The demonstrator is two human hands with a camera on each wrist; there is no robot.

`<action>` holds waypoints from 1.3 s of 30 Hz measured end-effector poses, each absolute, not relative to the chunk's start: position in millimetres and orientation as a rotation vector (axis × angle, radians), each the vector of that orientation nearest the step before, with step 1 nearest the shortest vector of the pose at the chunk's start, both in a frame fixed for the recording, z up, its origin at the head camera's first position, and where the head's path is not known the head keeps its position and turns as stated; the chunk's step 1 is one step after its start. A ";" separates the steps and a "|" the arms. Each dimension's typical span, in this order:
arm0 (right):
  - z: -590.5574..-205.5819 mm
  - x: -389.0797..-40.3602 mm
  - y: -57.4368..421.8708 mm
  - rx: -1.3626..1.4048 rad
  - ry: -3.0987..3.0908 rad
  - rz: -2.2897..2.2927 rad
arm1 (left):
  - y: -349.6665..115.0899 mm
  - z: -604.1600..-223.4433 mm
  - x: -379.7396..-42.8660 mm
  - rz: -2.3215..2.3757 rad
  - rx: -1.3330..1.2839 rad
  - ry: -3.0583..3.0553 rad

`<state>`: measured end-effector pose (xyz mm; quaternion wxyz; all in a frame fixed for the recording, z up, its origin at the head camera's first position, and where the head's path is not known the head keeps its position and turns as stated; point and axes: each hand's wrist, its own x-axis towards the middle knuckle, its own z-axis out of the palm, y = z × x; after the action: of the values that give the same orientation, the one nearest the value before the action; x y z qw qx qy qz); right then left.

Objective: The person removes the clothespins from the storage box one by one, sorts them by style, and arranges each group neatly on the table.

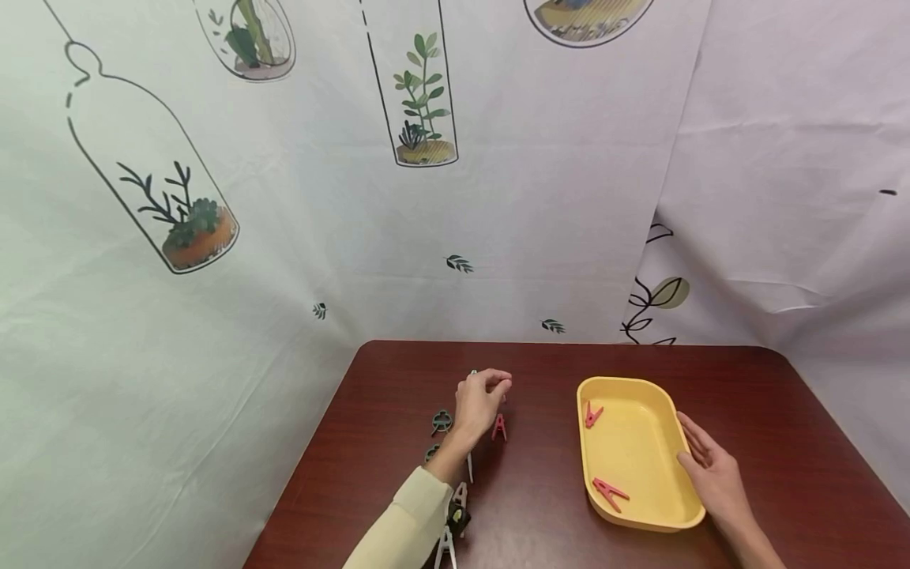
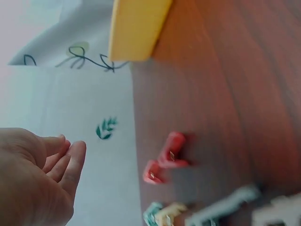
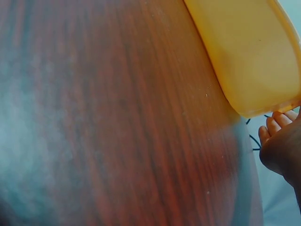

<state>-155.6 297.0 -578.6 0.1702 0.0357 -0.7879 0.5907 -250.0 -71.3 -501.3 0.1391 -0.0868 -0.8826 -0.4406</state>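
Note:
My left hand (image 1: 479, 405) hovers over the left part of the table, beside a red clothespin (image 1: 500, 427). In the left wrist view the hand (image 2: 44, 172) has loosely bent fingers with nothing visible between them, apart from two red clothespins (image 2: 173, 150). My right hand (image 1: 714, 478) holds the right rim of a yellow tray (image 1: 640, 458), thumb at the rim and fingers along the outside. In the right wrist view its fingers (image 3: 281, 120) are partly hidden by the tray. Inside the tray lie a red clothespin (image 1: 592, 415) and another red clothespin (image 1: 609, 494).
Left of the red clothespins, dark green clips (image 1: 441, 421) lie on the brown table (image 1: 540, 474). Nearer, partly behind the left sleeve, are a white clothespin (image 1: 445, 545) and a black clip (image 1: 458, 518). A printed white cloth (image 1: 533, 221) hangs behind the table.

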 end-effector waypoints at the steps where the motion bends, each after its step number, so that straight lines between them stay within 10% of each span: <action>1: -578.4 -155.2 296.8 0.100 -2.238 1.678 | -67.2 -498.5 -250.4 -1.302 -0.256 -2.540; 39: -577.4 -156.2 296.4 0.136 -2.205 1.678 | 94.0 -499.3 -212.2 -1.867 -0.139 -2.450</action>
<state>-156.2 296.4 -577.4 0.1830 0.0482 -0.7814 0.5946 -212.2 94.0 -499.3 0.0290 -0.0451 -0.7943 -0.6052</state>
